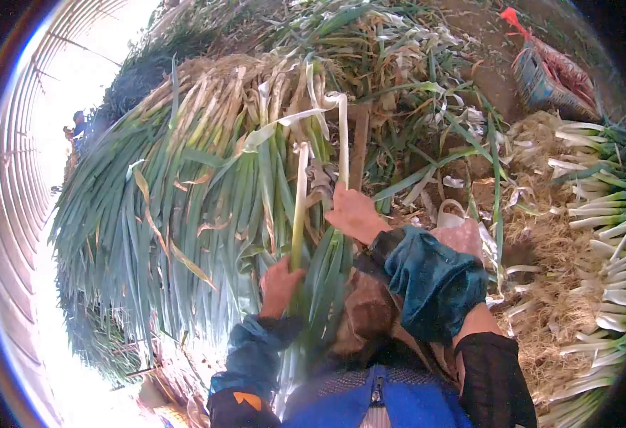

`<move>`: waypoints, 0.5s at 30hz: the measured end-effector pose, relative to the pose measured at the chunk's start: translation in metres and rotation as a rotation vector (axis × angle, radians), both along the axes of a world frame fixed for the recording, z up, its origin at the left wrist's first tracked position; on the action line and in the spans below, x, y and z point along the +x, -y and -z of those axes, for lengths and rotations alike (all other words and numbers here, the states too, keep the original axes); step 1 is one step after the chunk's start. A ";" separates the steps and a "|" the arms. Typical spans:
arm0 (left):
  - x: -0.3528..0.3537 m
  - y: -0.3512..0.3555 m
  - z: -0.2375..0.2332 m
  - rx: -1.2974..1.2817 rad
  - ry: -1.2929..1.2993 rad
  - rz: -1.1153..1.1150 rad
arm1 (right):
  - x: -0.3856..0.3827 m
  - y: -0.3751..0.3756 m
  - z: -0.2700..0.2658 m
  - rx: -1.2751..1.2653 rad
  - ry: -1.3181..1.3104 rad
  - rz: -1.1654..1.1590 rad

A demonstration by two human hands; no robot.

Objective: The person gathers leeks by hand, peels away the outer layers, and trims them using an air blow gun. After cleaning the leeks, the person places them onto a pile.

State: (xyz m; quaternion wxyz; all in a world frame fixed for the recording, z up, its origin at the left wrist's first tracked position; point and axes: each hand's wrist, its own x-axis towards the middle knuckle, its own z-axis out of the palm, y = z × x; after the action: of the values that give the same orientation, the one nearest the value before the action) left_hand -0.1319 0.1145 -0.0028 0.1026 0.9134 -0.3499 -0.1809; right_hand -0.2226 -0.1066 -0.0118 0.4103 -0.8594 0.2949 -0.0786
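Green onions (299,207) are upright in our hands, in front of the large leafy pile (206,185). We close our left hand (279,287) around one stalk low down and our right hand (356,216) around another, bent at its top. To our right we see cleaned onions (616,285) in a row, roots beside them.
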 end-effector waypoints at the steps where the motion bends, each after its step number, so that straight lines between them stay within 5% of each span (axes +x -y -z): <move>1: -0.004 -0.003 -0.002 -0.021 -0.078 -0.051 | -0.003 -0.005 -0.006 -0.014 0.000 -0.020; 5: -0.017 0.018 0.021 -0.070 -0.151 -0.094 | -0.009 -0.021 -0.008 0.056 -0.041 -0.143; 8: -0.009 0.074 0.020 -0.083 0.062 0.225 | -0.005 0.007 0.010 0.026 -0.156 0.145; 10: 0.031 0.114 0.026 -0.279 0.340 0.311 | -0.008 0.020 0.008 0.025 -0.120 0.181; 15: 0.143 0.159 0.011 -0.183 0.646 0.129 | -0.006 0.020 -0.009 0.088 -0.099 0.069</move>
State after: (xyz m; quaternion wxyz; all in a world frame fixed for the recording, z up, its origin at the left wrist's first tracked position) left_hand 0.0112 -0.0443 -0.0140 0.0566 0.8866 -0.4359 0.1440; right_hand -0.2285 -0.1268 -0.0024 0.4295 -0.8327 0.3476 -0.0372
